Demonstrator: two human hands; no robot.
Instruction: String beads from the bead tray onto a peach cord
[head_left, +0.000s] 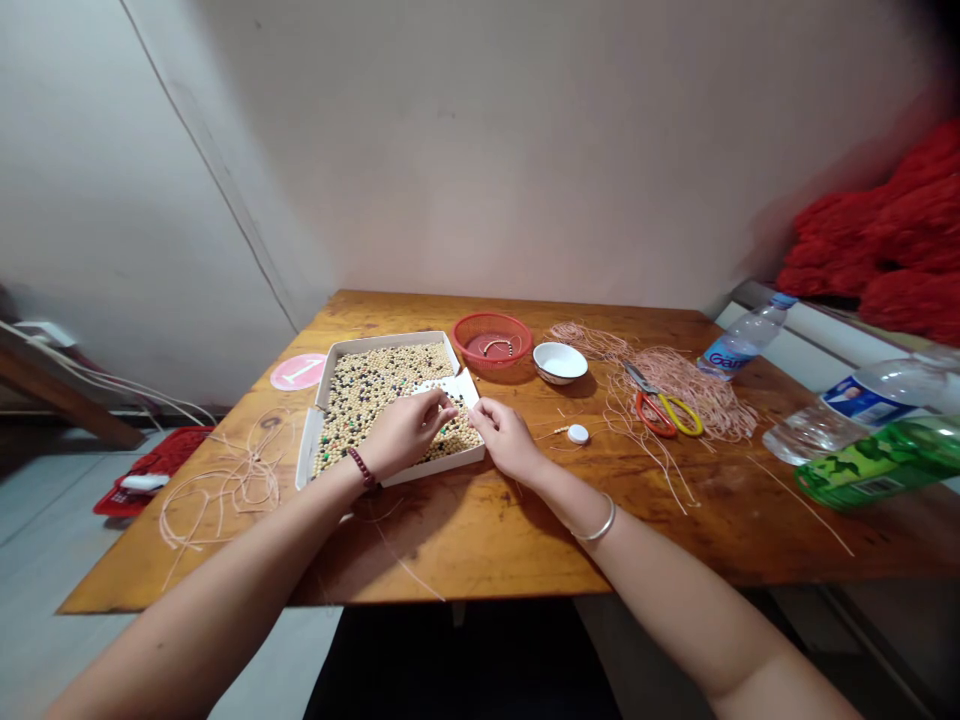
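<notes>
A shallow white box (306,452) holds a layer of small beads (367,375), mostly cream with black and some green ones. My left hand (405,432) is over the box's near right part, thumb and fingers pinched together. At the right edge of the box my right hand (507,436) is closed too, fingertips pressed together close to those of the left. Whatever lies between the fingertips is too small to make out. Thin pale cord (409,565) lies on the table below the hands. Right of my right hand is a small white round cap (577,434) with a short row of beads beside it.
Behind the box stand a red plastic basket (459,352) with a beaded strand inside and a white bowl (559,376). Scissors (666,405) lie on a heap of pink cord (720,395). Bottles (739,345) line the right side; loose cord (225,485) lies at left.
</notes>
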